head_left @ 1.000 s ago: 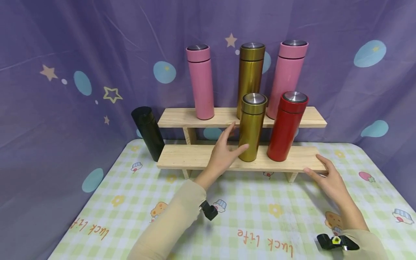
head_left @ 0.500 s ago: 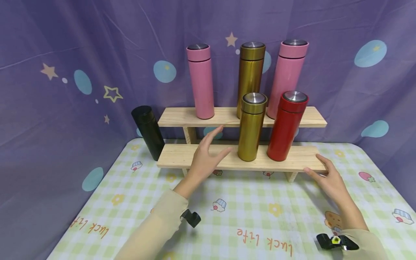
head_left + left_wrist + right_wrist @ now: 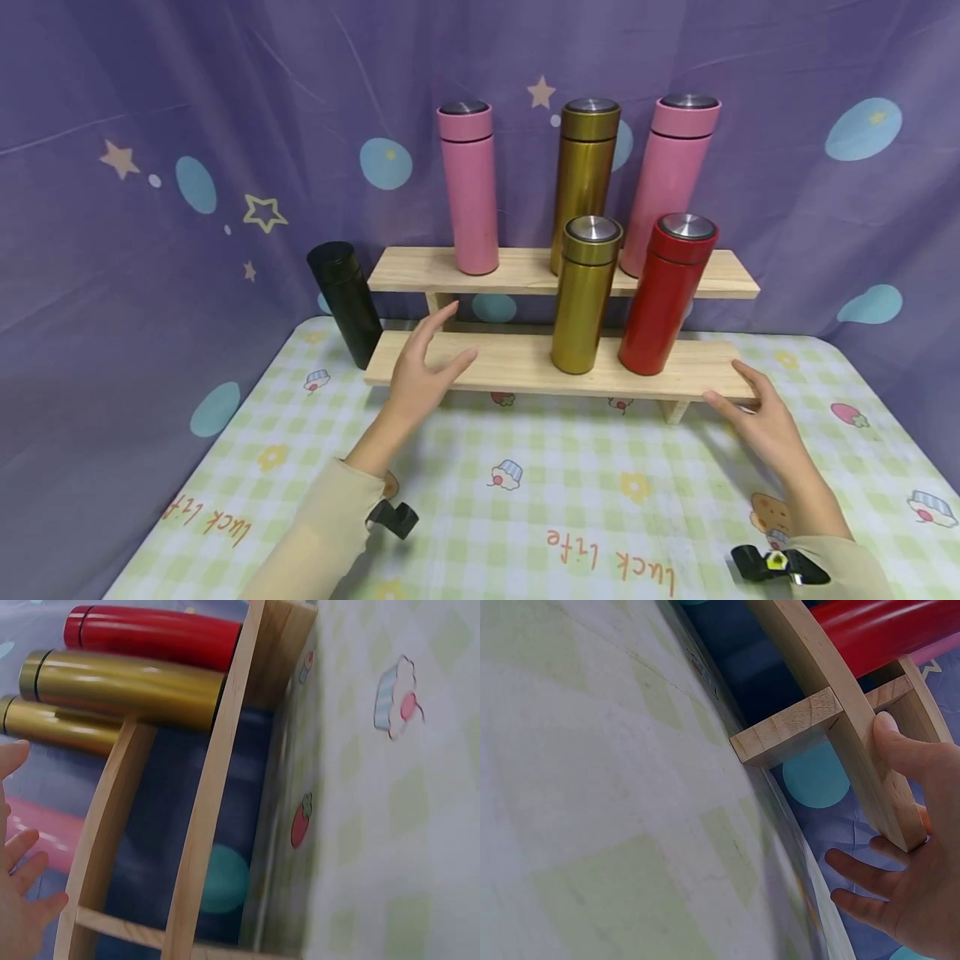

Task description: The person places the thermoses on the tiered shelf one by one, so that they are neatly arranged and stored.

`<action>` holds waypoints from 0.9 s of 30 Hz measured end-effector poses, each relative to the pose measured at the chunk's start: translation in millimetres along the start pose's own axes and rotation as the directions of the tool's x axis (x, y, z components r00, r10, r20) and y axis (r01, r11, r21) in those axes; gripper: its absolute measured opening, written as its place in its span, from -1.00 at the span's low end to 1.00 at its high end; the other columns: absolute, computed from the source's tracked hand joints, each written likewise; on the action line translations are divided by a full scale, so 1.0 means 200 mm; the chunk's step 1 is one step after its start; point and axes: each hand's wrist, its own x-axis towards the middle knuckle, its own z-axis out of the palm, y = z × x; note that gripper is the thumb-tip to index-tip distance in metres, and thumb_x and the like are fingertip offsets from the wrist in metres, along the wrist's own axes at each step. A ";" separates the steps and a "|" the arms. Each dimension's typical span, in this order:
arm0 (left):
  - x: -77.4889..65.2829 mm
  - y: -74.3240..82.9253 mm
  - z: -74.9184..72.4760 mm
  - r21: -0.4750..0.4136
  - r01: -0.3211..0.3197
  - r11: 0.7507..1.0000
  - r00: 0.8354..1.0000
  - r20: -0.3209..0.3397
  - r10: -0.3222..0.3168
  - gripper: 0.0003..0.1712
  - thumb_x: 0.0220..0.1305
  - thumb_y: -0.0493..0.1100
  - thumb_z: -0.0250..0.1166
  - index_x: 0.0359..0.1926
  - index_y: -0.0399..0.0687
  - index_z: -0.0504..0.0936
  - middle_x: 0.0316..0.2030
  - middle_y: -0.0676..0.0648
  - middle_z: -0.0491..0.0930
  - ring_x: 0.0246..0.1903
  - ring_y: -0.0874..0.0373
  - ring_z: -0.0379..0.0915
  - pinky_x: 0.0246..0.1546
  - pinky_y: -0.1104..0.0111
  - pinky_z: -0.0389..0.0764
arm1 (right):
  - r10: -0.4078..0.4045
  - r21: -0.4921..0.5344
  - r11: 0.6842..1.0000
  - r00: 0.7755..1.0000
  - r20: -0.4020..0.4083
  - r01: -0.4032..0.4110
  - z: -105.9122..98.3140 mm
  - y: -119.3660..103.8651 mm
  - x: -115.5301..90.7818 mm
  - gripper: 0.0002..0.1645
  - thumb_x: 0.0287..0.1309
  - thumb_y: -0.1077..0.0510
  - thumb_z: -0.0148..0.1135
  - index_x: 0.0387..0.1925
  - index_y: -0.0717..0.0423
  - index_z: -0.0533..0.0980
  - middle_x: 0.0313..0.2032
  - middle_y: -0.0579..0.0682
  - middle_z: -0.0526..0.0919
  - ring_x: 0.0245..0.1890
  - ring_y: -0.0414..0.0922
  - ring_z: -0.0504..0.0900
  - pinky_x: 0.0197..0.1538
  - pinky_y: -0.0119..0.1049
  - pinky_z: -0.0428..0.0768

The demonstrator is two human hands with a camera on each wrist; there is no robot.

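Observation:
A two-tier wooden shelf point(image 3: 510, 358) stands on the table. On its lower board are a gold thermos bottle point(image 3: 579, 321) and a red thermos bottle point(image 3: 662, 312), both upright. My left hand point(image 3: 415, 382) hovers in front of the board's left part, thumb and fingers spread apart and holding nothing. At the right end of that board, my right hand point(image 3: 774, 429) grips the corner. The right wrist view has the thumb point(image 3: 904, 750) against the board's front edge, with part of the fingers hidden behind the wood.
On the upper board stand a pink thermos bottle point(image 3: 471, 200), another gold bottle point(image 3: 588, 171) and a second pink bottle point(image 3: 675, 171). A black bottle point(image 3: 348, 312) stands on the table left of the shelf. Behind hangs a purple curtain point(image 3: 300, 100).
My left hand has come away from the front gold bottle and moved left along the lower board. The right hand stays at the board's right end.

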 end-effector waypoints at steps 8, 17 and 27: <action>-0.07 -0.07 -0.12 0.042 0.017 0.999 0.999 -0.043 -0.015 -0.25 0.29 -0.04 0.38 0.44 0.21 0.31 0.40 0.08 0.27 0.40 0.12 0.11 0.38 0.08 0.14 | -0.016 0.010 1.000 1.000 -0.003 0.016 0.01 0.01 -0.01 0.07 0.33 -0.25 0.15 0.58 0.05 -0.18 0.44 0.49 -0.06 0.21 0.43 0.30 -0.08 0.07 0.50; -0.08 -0.17 -0.23 0.079 0.011 0.997 0.986 -0.169 0.003 -0.21 0.25 -0.20 0.41 0.45 0.13 0.31 0.42 0.05 0.22 0.42 0.05 0.07 0.37 -0.05 0.11 | -0.023 0.004 1.000 1.000 -0.009 0.023 -0.01 0.00 0.01 0.07 0.33 -0.24 0.16 0.57 0.06 -0.17 0.44 0.48 -0.05 0.22 0.43 0.32 -0.04 0.12 0.47; -0.10 -0.28 -0.29 0.160 0.103 0.982 0.943 -0.331 -0.045 -0.28 0.27 0.05 0.38 0.42 0.23 0.36 0.39 0.10 0.28 0.39 0.03 0.14 0.33 -0.03 0.21 | -0.017 0.012 1.000 1.000 -0.017 0.017 -0.01 0.00 0.00 0.08 0.33 -0.25 0.16 0.57 0.08 -0.17 0.43 0.50 -0.05 0.22 0.46 0.29 0.04 0.26 0.40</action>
